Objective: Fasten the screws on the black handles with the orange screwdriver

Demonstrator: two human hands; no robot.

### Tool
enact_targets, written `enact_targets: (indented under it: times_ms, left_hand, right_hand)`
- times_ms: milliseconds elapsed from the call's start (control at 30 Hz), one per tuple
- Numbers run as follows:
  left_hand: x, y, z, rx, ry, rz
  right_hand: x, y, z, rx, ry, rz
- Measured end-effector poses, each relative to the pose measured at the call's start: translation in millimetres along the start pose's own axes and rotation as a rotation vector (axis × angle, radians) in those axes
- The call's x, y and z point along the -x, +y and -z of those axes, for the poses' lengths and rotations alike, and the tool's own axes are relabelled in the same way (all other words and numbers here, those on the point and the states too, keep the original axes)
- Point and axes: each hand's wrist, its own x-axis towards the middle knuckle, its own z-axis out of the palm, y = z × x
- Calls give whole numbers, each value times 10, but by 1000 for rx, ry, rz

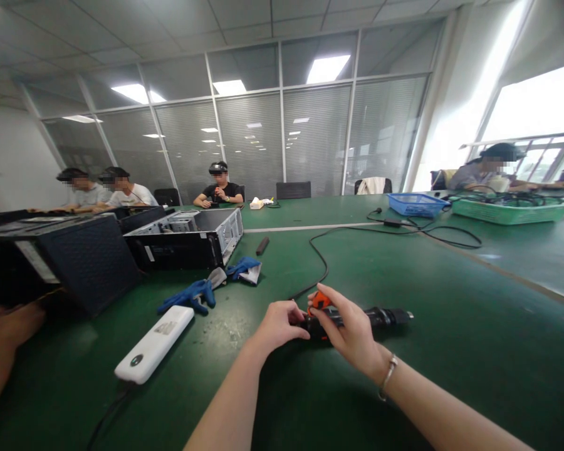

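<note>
A black corded electric screwdriver lies on the green table in front of me, its metal-tipped end pointing right. Around its left, cable end curl the fingers of my left hand. My right hand, with a bracelet at the wrist, is over the middle of the tool. Its thumb and fingers pinch a small orange-and-black piece just above the tool's body. Whether that piece is joined to the tool, I cannot tell. My right hand hides part of the tool's body.
Left of my arms lie a white power bank with a cable and blue gloves. Open computer cases stand beyond. A co-worker's hand reaches in at the left. Blue and green baskets sit at the far right.
</note>
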Motion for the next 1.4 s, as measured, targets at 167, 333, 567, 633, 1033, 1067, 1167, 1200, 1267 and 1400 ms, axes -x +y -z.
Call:
enact_targets:
  times_ms: [167, 333, 567, 633, 1033, 1067, 1167, 1200, 1267, 1400]
  left_hand:
    - [13, 29, -2, -13, 13, -10]
    - [11, 75, 0, -62, 27, -19]
    - [21, 150, 5, -100, 33, -35]
    - [28, 173, 3, -120, 46, -52]
    - [0, 128, -28, -144, 57, -108]
    - [-1, 119, -26, -139, 54, -107]
    - [-5, 98, -19, -136, 30, -110]
    - [-6, 95, -17, -140, 27, -116]
    - [-6, 94, -17, -147, 36, -120]
    - [2, 107, -25, -129, 57, -88]
  right_hand:
    - [-33, -25, -58, -93, -147, -63]
    - [-81, -59, -92, -40, -141, -76]
    - [-88, -79, -78, -98, -202, -61]
    - [-78, -82, -81, -35, -198, -54]
    - [-48, -69, -81, -4, -180, -26]
    - [-44, -67, -82, -26, -189, -38]
    - [-38, -66, -83, -111, -199, -79]
    - [-37, -62, -84, -119, -194, -81]
    - [-37, -48, -86, -89, -165, -70]
    - [-33, -32, -85, -57, -158, -85]
